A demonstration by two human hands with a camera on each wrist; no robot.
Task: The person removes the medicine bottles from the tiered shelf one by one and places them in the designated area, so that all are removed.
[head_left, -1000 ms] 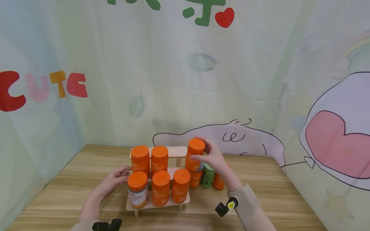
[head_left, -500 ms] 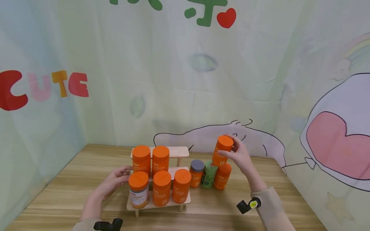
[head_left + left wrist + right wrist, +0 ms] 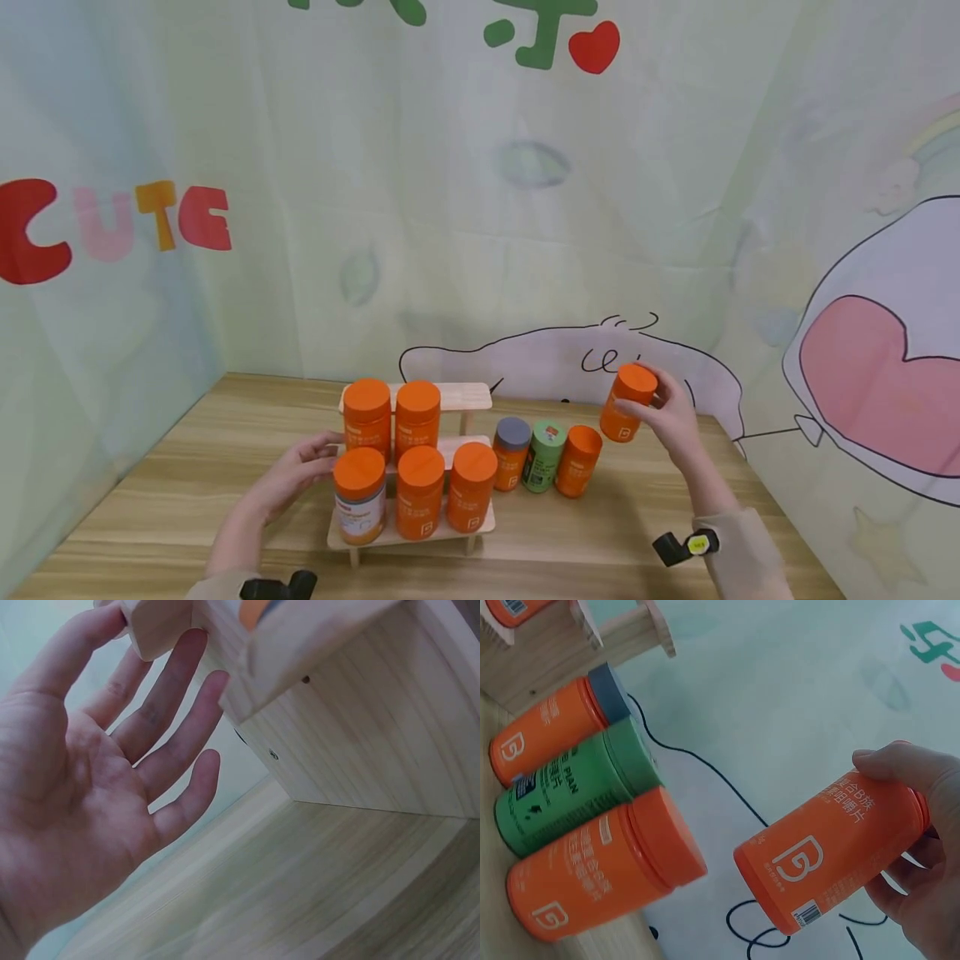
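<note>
My right hand (image 3: 666, 417) holds an orange jar (image 3: 627, 402) off the table, thumb on one side and fingers round the other. In the right wrist view this tilted jar (image 3: 832, 847) shows a white B logo. My left hand (image 3: 292, 473) is at the left end of a stepped wooden rack (image 3: 453, 398). In the left wrist view its fingers spread loosely, with thumb and fingertips at the end of a shelf board (image 3: 157, 626). Three orange-lidded jars stand on the rack's lowest step, one with a white label (image 3: 360, 510). Two more orange jars (image 3: 417, 417) stand on the step behind.
Right of the rack, a grey-lidded orange jar (image 3: 512, 454), a green jar (image 3: 543, 458) and an orange jar (image 3: 577, 462) stand in a row on the wooden table (image 3: 187, 450). A printed cloth (image 3: 465, 250) hangs behind the table.
My right hand has carried the orange jar from beside the rack's right end over the row of jars to their right. My left hand stays at the rack.
</note>
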